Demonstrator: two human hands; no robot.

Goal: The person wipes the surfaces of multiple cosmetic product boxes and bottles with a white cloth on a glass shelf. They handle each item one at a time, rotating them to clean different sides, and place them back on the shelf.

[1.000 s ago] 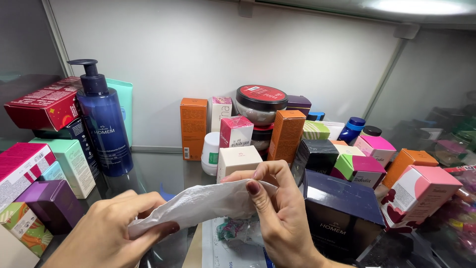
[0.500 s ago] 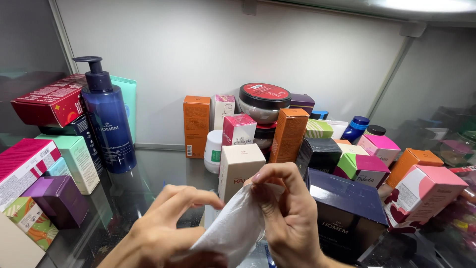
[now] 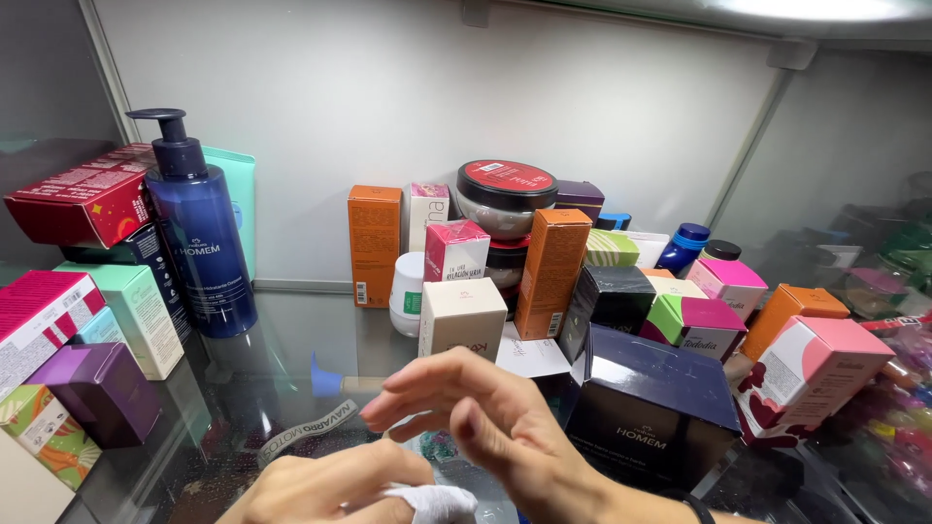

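The glass bench (image 3: 291,340) is crowded with cosmetic packaging on three sides of the hands, so the work is best kept low and central, where a strip of bare glass shows. Beyond and to the left of the left grip a tall dark-blue pump bottle (image 3: 202,243) stands upright; a wide elbow could topple it, so arm movement is better kept short. Just right of the right grip a large navy box (image 3: 652,408) sits with its lid corner raised, and just behind that grip a cream carton (image 3: 462,317) stands on end.

The left hand (image 3: 335,485) is closed round a crumpled white cloth (image 3: 432,503), which is bunched at the bottom edge of the view, directly below the right hand. The right hand (image 3: 485,412) hovers above it with fingers spread and slightly curled, holding nothing; it appears blurred.

The step in hand is judged to be the gathering of the cloth. It would be done well if the cloth were kept compact in the left grip while the free edge is taken between the right fingertips, well clear of the cream carton.
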